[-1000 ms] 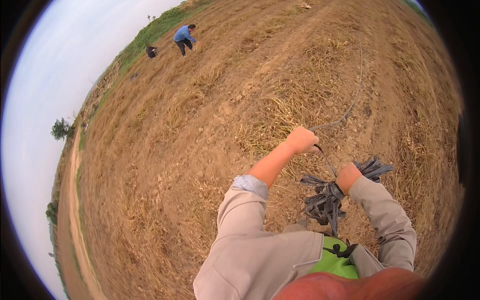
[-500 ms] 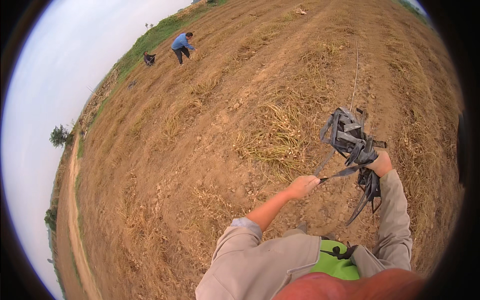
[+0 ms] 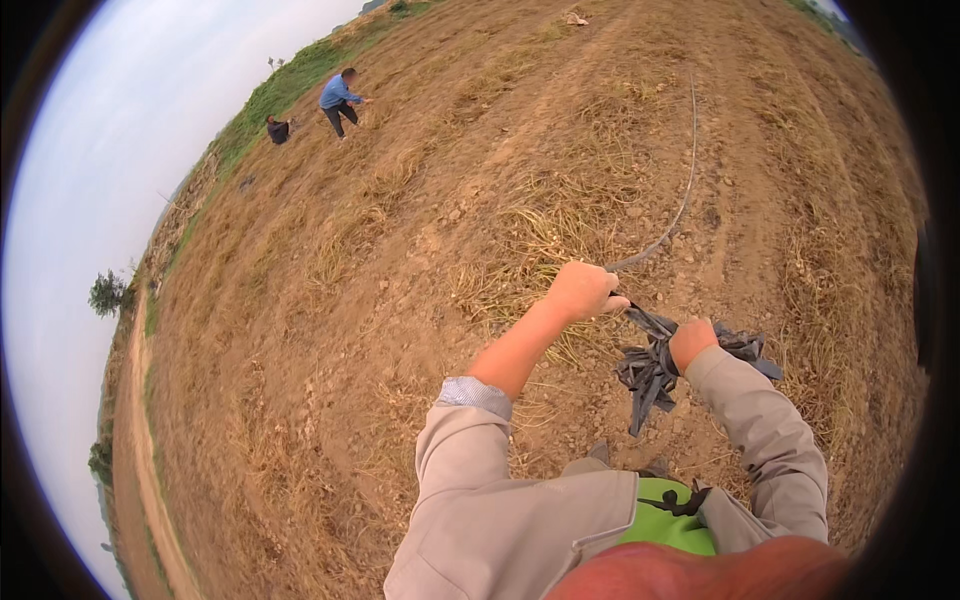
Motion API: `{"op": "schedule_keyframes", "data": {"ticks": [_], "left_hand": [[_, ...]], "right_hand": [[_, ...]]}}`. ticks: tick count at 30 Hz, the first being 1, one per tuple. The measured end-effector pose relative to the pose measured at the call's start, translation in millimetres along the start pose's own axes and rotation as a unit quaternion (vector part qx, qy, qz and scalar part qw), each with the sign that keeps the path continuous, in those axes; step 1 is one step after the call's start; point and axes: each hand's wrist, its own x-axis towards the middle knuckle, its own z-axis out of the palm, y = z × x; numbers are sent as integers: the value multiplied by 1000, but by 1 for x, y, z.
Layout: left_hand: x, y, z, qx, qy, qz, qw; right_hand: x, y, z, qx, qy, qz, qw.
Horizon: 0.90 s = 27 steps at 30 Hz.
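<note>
My left hand (image 3: 582, 292) is closed on the flat dark strand of drip tape (image 3: 664, 238), which runs from it in a curve up the field. My right hand (image 3: 692, 343) grips the middle of a bundle of black drip tape (image 3: 648, 376), folded in loose loops that stick out on both sides of the fist. A short stretch of tape joins the two hands. Both hands are out in front of my body, above the soil, the left one a little farther away. What lies inside the right fist is hidden.
Dry pulled plants (image 3: 545, 235) lie in rows over brown soil. Two people are far off at the left, one in a blue top (image 3: 338, 93) bending, another in dark clothes (image 3: 278, 130) low down. A dirt track (image 3: 145, 430) runs along the left edge.
My left hand has moved up and away along the tape. The bundle in my right hand has turned from upright to sideways and shifted left. The strand on the ground now bows.
</note>
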Motion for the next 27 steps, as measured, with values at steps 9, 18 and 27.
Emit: {"op": "schedule_keyframes", "data": {"ticks": [9, 18, 27], "left_hand": [[-75, 81, 70, -518, -96, -71, 847], [-41, 3, 85, -331, -149, -77, 928], [-8, 12, -14, -43, -70, -35, 996]], "right_hand": [[-1, 95, 37, 521, 180, 337, 763], [-25, 51, -22, 423, 263, -304, 812], [-5, 16, 13, -42, -24, -2, 999]]}}
